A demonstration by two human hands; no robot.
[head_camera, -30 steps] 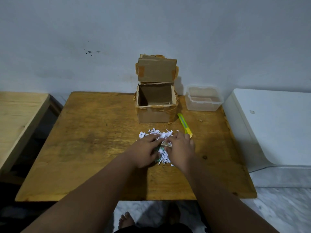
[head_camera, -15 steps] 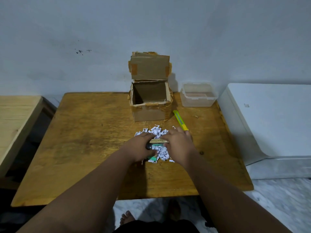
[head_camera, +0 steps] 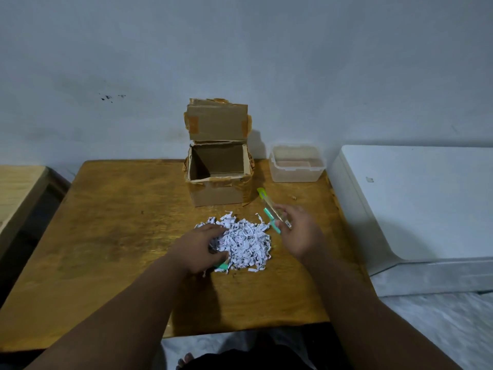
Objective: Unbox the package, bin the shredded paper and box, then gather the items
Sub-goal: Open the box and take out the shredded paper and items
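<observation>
The open cardboard box (head_camera: 217,192) stands empty at the back of the wooden table (head_camera: 120,236), its flap upright. A heap of white shredded paper (head_camera: 246,243) lies in front of it. My left hand (head_camera: 198,249) rests curled on the heap's left side, and a teal item (head_camera: 222,267) sticks out from under it. My right hand (head_camera: 300,232) is just right of the heap, pinching a teal pen-like item (head_camera: 271,221) together with a slim clear piece. A yellow cutter (head_camera: 262,193) lies right behind those fingers; its lower end is hard to separate from the held pieces.
A clear plastic container (head_camera: 296,164) sits at the table's back right corner. A large white box-like unit (head_camera: 416,201) stands close against the table's right edge. A lighter wooden surface (head_camera: 16,188) is on the left. The wall runs right behind the box.
My hands have parted over the heap. The right hand drew a teal pen-like item out to the right and lifted it, while the left stayed on the paper.
</observation>
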